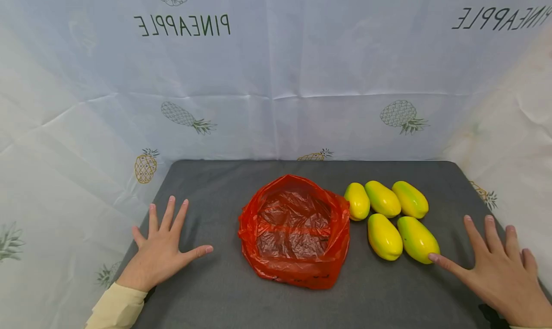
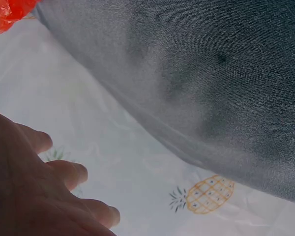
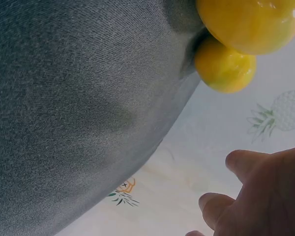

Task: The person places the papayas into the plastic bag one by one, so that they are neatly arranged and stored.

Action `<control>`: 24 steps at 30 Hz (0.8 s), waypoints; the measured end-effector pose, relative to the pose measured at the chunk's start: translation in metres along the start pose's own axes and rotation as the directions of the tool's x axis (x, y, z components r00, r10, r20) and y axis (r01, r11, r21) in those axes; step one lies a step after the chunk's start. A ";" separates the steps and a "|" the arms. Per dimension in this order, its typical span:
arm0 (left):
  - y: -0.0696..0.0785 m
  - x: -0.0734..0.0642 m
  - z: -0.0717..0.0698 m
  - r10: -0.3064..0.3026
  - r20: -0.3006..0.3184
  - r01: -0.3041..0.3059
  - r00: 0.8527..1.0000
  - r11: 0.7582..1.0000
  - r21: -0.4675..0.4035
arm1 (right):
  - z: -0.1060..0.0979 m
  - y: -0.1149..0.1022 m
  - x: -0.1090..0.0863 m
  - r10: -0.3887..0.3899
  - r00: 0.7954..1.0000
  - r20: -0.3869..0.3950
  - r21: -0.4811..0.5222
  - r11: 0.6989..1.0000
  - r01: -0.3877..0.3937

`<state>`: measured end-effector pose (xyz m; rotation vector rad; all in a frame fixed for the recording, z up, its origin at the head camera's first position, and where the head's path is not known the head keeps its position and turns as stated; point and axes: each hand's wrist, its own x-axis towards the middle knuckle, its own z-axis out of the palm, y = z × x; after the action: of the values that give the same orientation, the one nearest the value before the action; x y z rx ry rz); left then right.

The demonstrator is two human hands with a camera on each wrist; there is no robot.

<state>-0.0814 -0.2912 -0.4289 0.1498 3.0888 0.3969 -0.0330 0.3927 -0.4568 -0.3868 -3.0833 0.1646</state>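
A red plastic bag (image 1: 297, 271) stands with its mouth spread wide in the middle of the table, and its inside shows only crumpled film. To its right lie several glossy yellow-green mangoes (image 1: 385, 238) in two rows, the back left one against the bag's side. My left hand (image 1: 161, 252) is spread over the table left of the bag, holding nothing. On the far right my right hand (image 1: 502, 271) has its fingers fanned out, also with nothing in it; its thumb tip overlaps the nearest mango (image 1: 417, 240) in the head view. Two mangoes (image 3: 225, 66) show in the right wrist view.
A grey cloth (image 1: 207, 290) covers the table, whose back corners are rounded. White sheeting (image 1: 276, 70) printed with pineapples rises behind it and along both sides, close to the table's edges.
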 end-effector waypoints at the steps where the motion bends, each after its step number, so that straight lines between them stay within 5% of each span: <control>1: 0.000 0.000 0.000 0.000 -0.001 0.000 1.000 1.000 0.000 | 0.000 0.000 0.001 0.003 1.000 0.003 -0.001 1.000 -0.003; 12: 0.003 0.001 0.000 -0.004 0.008 0.004 1.000 0.999 -0.042 | -0.003 -0.006 0.006 -0.032 0.999 0.006 0.039 0.999 0.032; 24: 0.032 0.021 0.009 -0.021 0.034 0.027 0.999 0.980 -0.196 | -0.014 -0.031 0.016 -0.090 0.994 0.063 0.094 0.992 0.083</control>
<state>-0.0992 -0.2564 -0.4297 0.1124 2.9942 0.6877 -0.0554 0.3680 -0.4391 -0.2485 -3.1367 0.3210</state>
